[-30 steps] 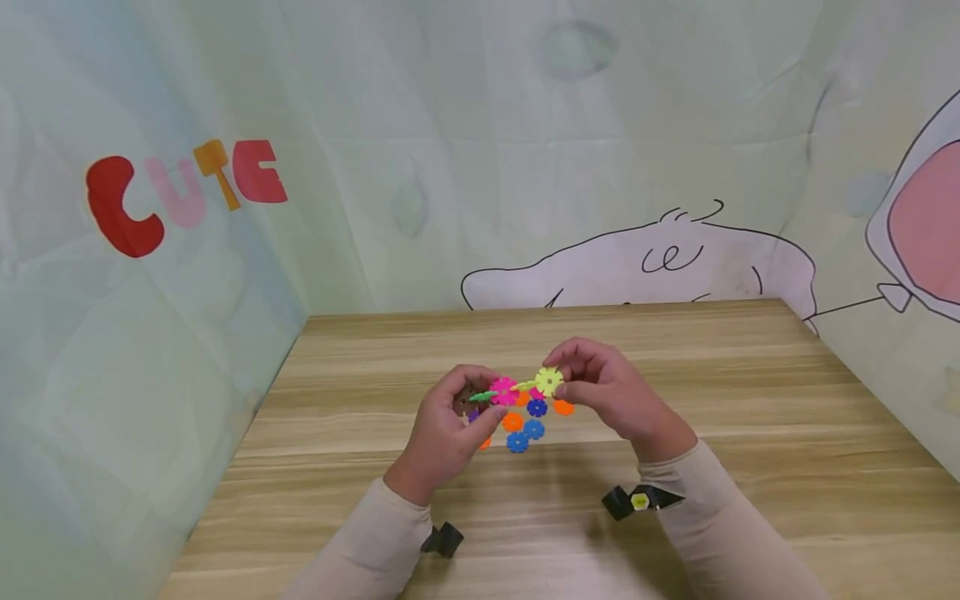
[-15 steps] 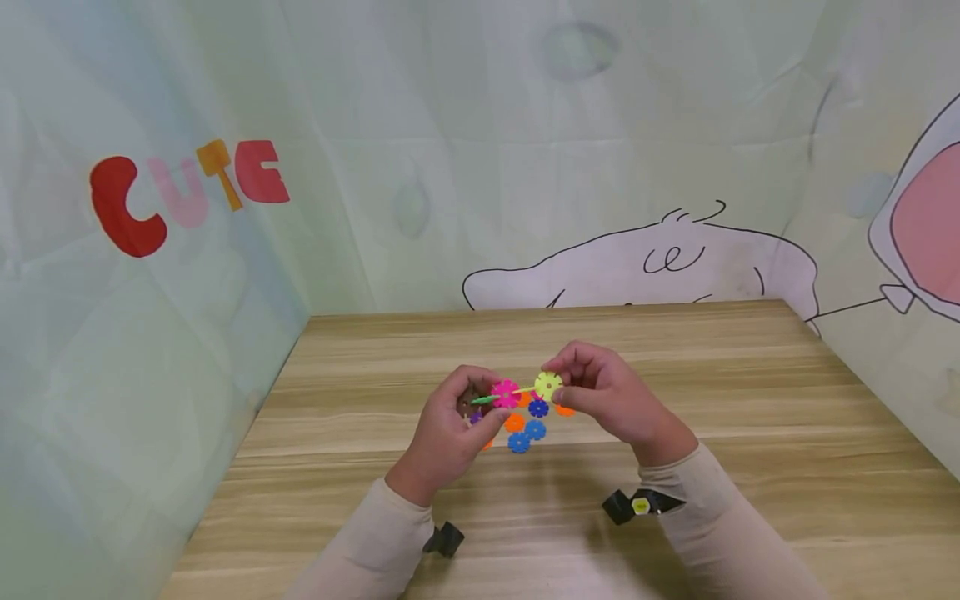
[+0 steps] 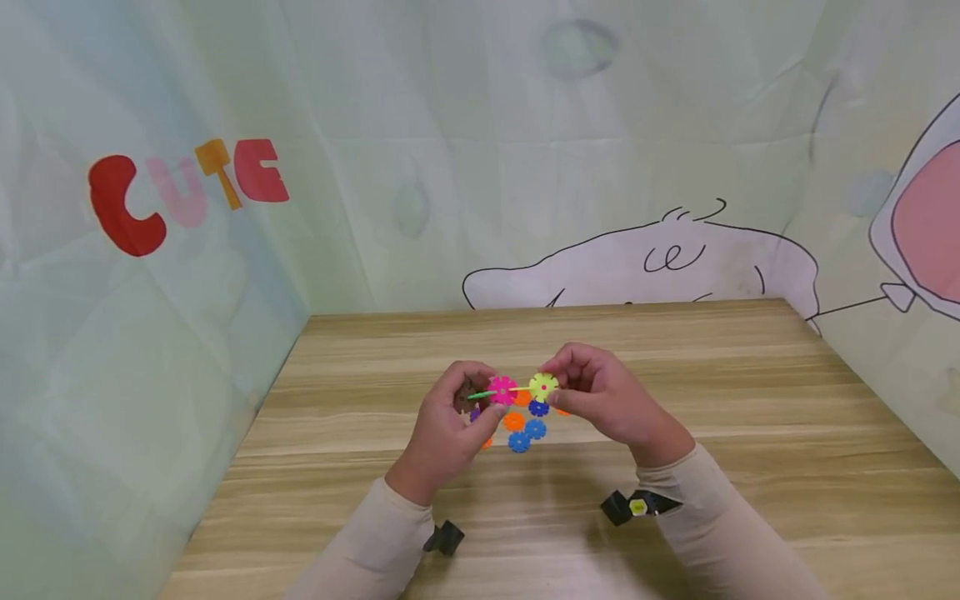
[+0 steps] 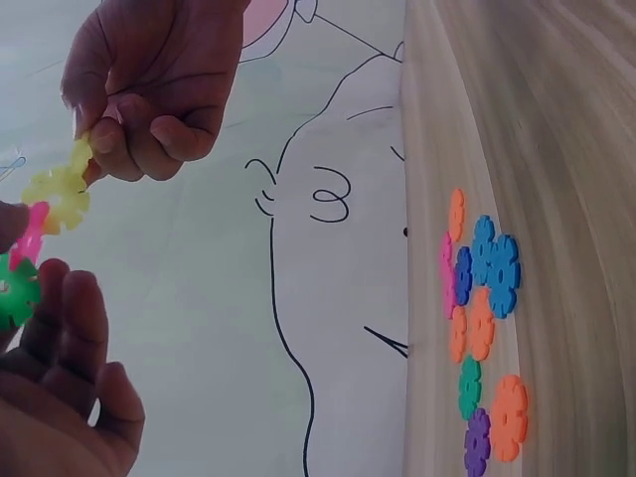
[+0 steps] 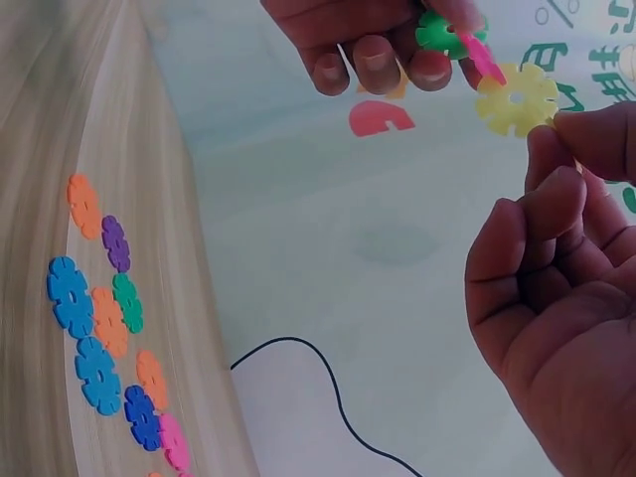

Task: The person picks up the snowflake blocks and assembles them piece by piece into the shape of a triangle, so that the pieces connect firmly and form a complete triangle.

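Pale printed cloth (image 3: 390,100) closed in the far and left sides of a wood-grain desk (image 3: 360,367). Above the desk, the left hand (image 3: 450,433) pinched a pink disc (image 3: 503,390) between thumb and fingers, and the right hand (image 3: 618,408) pinched an outer yellow disc (image 3: 550,386) by its right edge. Each grip was closed to a disc's thickness. Between them ran a short chain: a green disc (image 4: 15,296) at the left, the pink one, then an inner yellow disc (image 4: 70,197) reaching the outer one (whether their slots had fully seated, I could not tell).

The step looked like joining slot to slot. Keeping the two yellow discs crosswise, lining up the notches and pushing straight in seemed the sound way; a twist might have bent a tooth. The left grip sat one disc back from that joint, so holding the inner yellow disc itself would probably have steadied the push.

Loose orange, purple, pink, green and blue discs (image 3: 519,442) lay flat on the desk below the hands. On the cloth, the word CUTE (image 3: 112,204) stood at the left, and a balloon (image 3: 930,225) at the right.
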A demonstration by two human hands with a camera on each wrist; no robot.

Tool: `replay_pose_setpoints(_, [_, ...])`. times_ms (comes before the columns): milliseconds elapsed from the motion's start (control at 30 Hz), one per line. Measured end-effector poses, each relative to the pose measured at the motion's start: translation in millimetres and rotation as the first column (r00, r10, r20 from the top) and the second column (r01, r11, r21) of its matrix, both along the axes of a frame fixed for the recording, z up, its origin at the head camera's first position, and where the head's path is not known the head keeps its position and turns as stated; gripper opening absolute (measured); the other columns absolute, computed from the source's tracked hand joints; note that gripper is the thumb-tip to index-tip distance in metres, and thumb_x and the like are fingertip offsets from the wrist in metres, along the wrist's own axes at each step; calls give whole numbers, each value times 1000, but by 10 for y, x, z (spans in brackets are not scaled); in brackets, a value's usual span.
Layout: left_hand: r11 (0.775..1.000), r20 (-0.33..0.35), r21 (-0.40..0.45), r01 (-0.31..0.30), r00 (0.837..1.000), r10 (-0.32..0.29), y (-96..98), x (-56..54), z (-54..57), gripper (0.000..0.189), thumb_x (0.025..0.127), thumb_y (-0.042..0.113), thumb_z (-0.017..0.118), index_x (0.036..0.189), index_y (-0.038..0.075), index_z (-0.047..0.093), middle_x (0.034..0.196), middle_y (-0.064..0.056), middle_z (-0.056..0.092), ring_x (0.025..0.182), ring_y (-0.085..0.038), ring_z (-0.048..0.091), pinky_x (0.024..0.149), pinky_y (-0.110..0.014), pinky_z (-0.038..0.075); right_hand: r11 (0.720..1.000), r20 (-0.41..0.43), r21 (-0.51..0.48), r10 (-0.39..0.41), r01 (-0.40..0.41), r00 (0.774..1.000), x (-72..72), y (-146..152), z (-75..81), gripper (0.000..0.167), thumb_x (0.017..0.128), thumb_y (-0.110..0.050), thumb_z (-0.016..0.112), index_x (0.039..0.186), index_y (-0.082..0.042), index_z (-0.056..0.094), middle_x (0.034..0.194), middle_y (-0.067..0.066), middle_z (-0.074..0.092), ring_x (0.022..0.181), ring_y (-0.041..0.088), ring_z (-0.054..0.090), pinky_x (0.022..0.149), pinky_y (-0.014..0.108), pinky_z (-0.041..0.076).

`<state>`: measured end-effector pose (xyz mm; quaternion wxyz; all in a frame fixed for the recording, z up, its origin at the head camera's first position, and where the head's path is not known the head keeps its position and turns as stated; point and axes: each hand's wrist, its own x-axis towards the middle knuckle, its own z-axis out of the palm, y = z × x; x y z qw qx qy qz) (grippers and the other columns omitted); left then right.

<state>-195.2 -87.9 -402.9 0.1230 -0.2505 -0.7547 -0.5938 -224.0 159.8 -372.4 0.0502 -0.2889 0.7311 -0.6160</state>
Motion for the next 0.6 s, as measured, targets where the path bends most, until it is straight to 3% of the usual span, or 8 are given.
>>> replay_pose_setpoints(100, [999,-13,-7,-33,999,33,-11,-15,-9,39,95,5,67,133,6,55,106,-11,63,90,-18,63,82,-29,55,1000,3,5,5,-5,1000,-2,-9,-9,23,94,6,68,117,3,65,92,9,64,78,16,62,70,22,57])
replay_pose_setpoints(300, [995,53,39,-89,995,87,-2,-19,1,35,101,3,53,135,6,47,103,-13,59,81,-22,66,76,-32,58,1000,1,24,6,-6,1000,-18,-37,-51,25,94,6,70,118,2,65,92,11,64,79,16,65,73,23,59])
replay_pose_setpoints(467, [986,59,88,-143,989,139,8,-22,14,37,101,4,54,136,7,41,105,-12,60,83,-35,65,70,-29,56,999,-17,47,21,-20,1000,-26,-64,-79,26,93,7,71,118,3,65,89,9,65,77,14,63,70,22,57])
replay_pose_setpoints(600, [976,38,131,-175,985,171,8,-30,9,42,101,3,56,138,6,38,108,-12,63,85,-31,62,71,-26,51,997,-7,61,49,-49,999,-21,-91,-86,24,93,6,70,116,2,64,92,14,70,79,15,66,72,24,58])
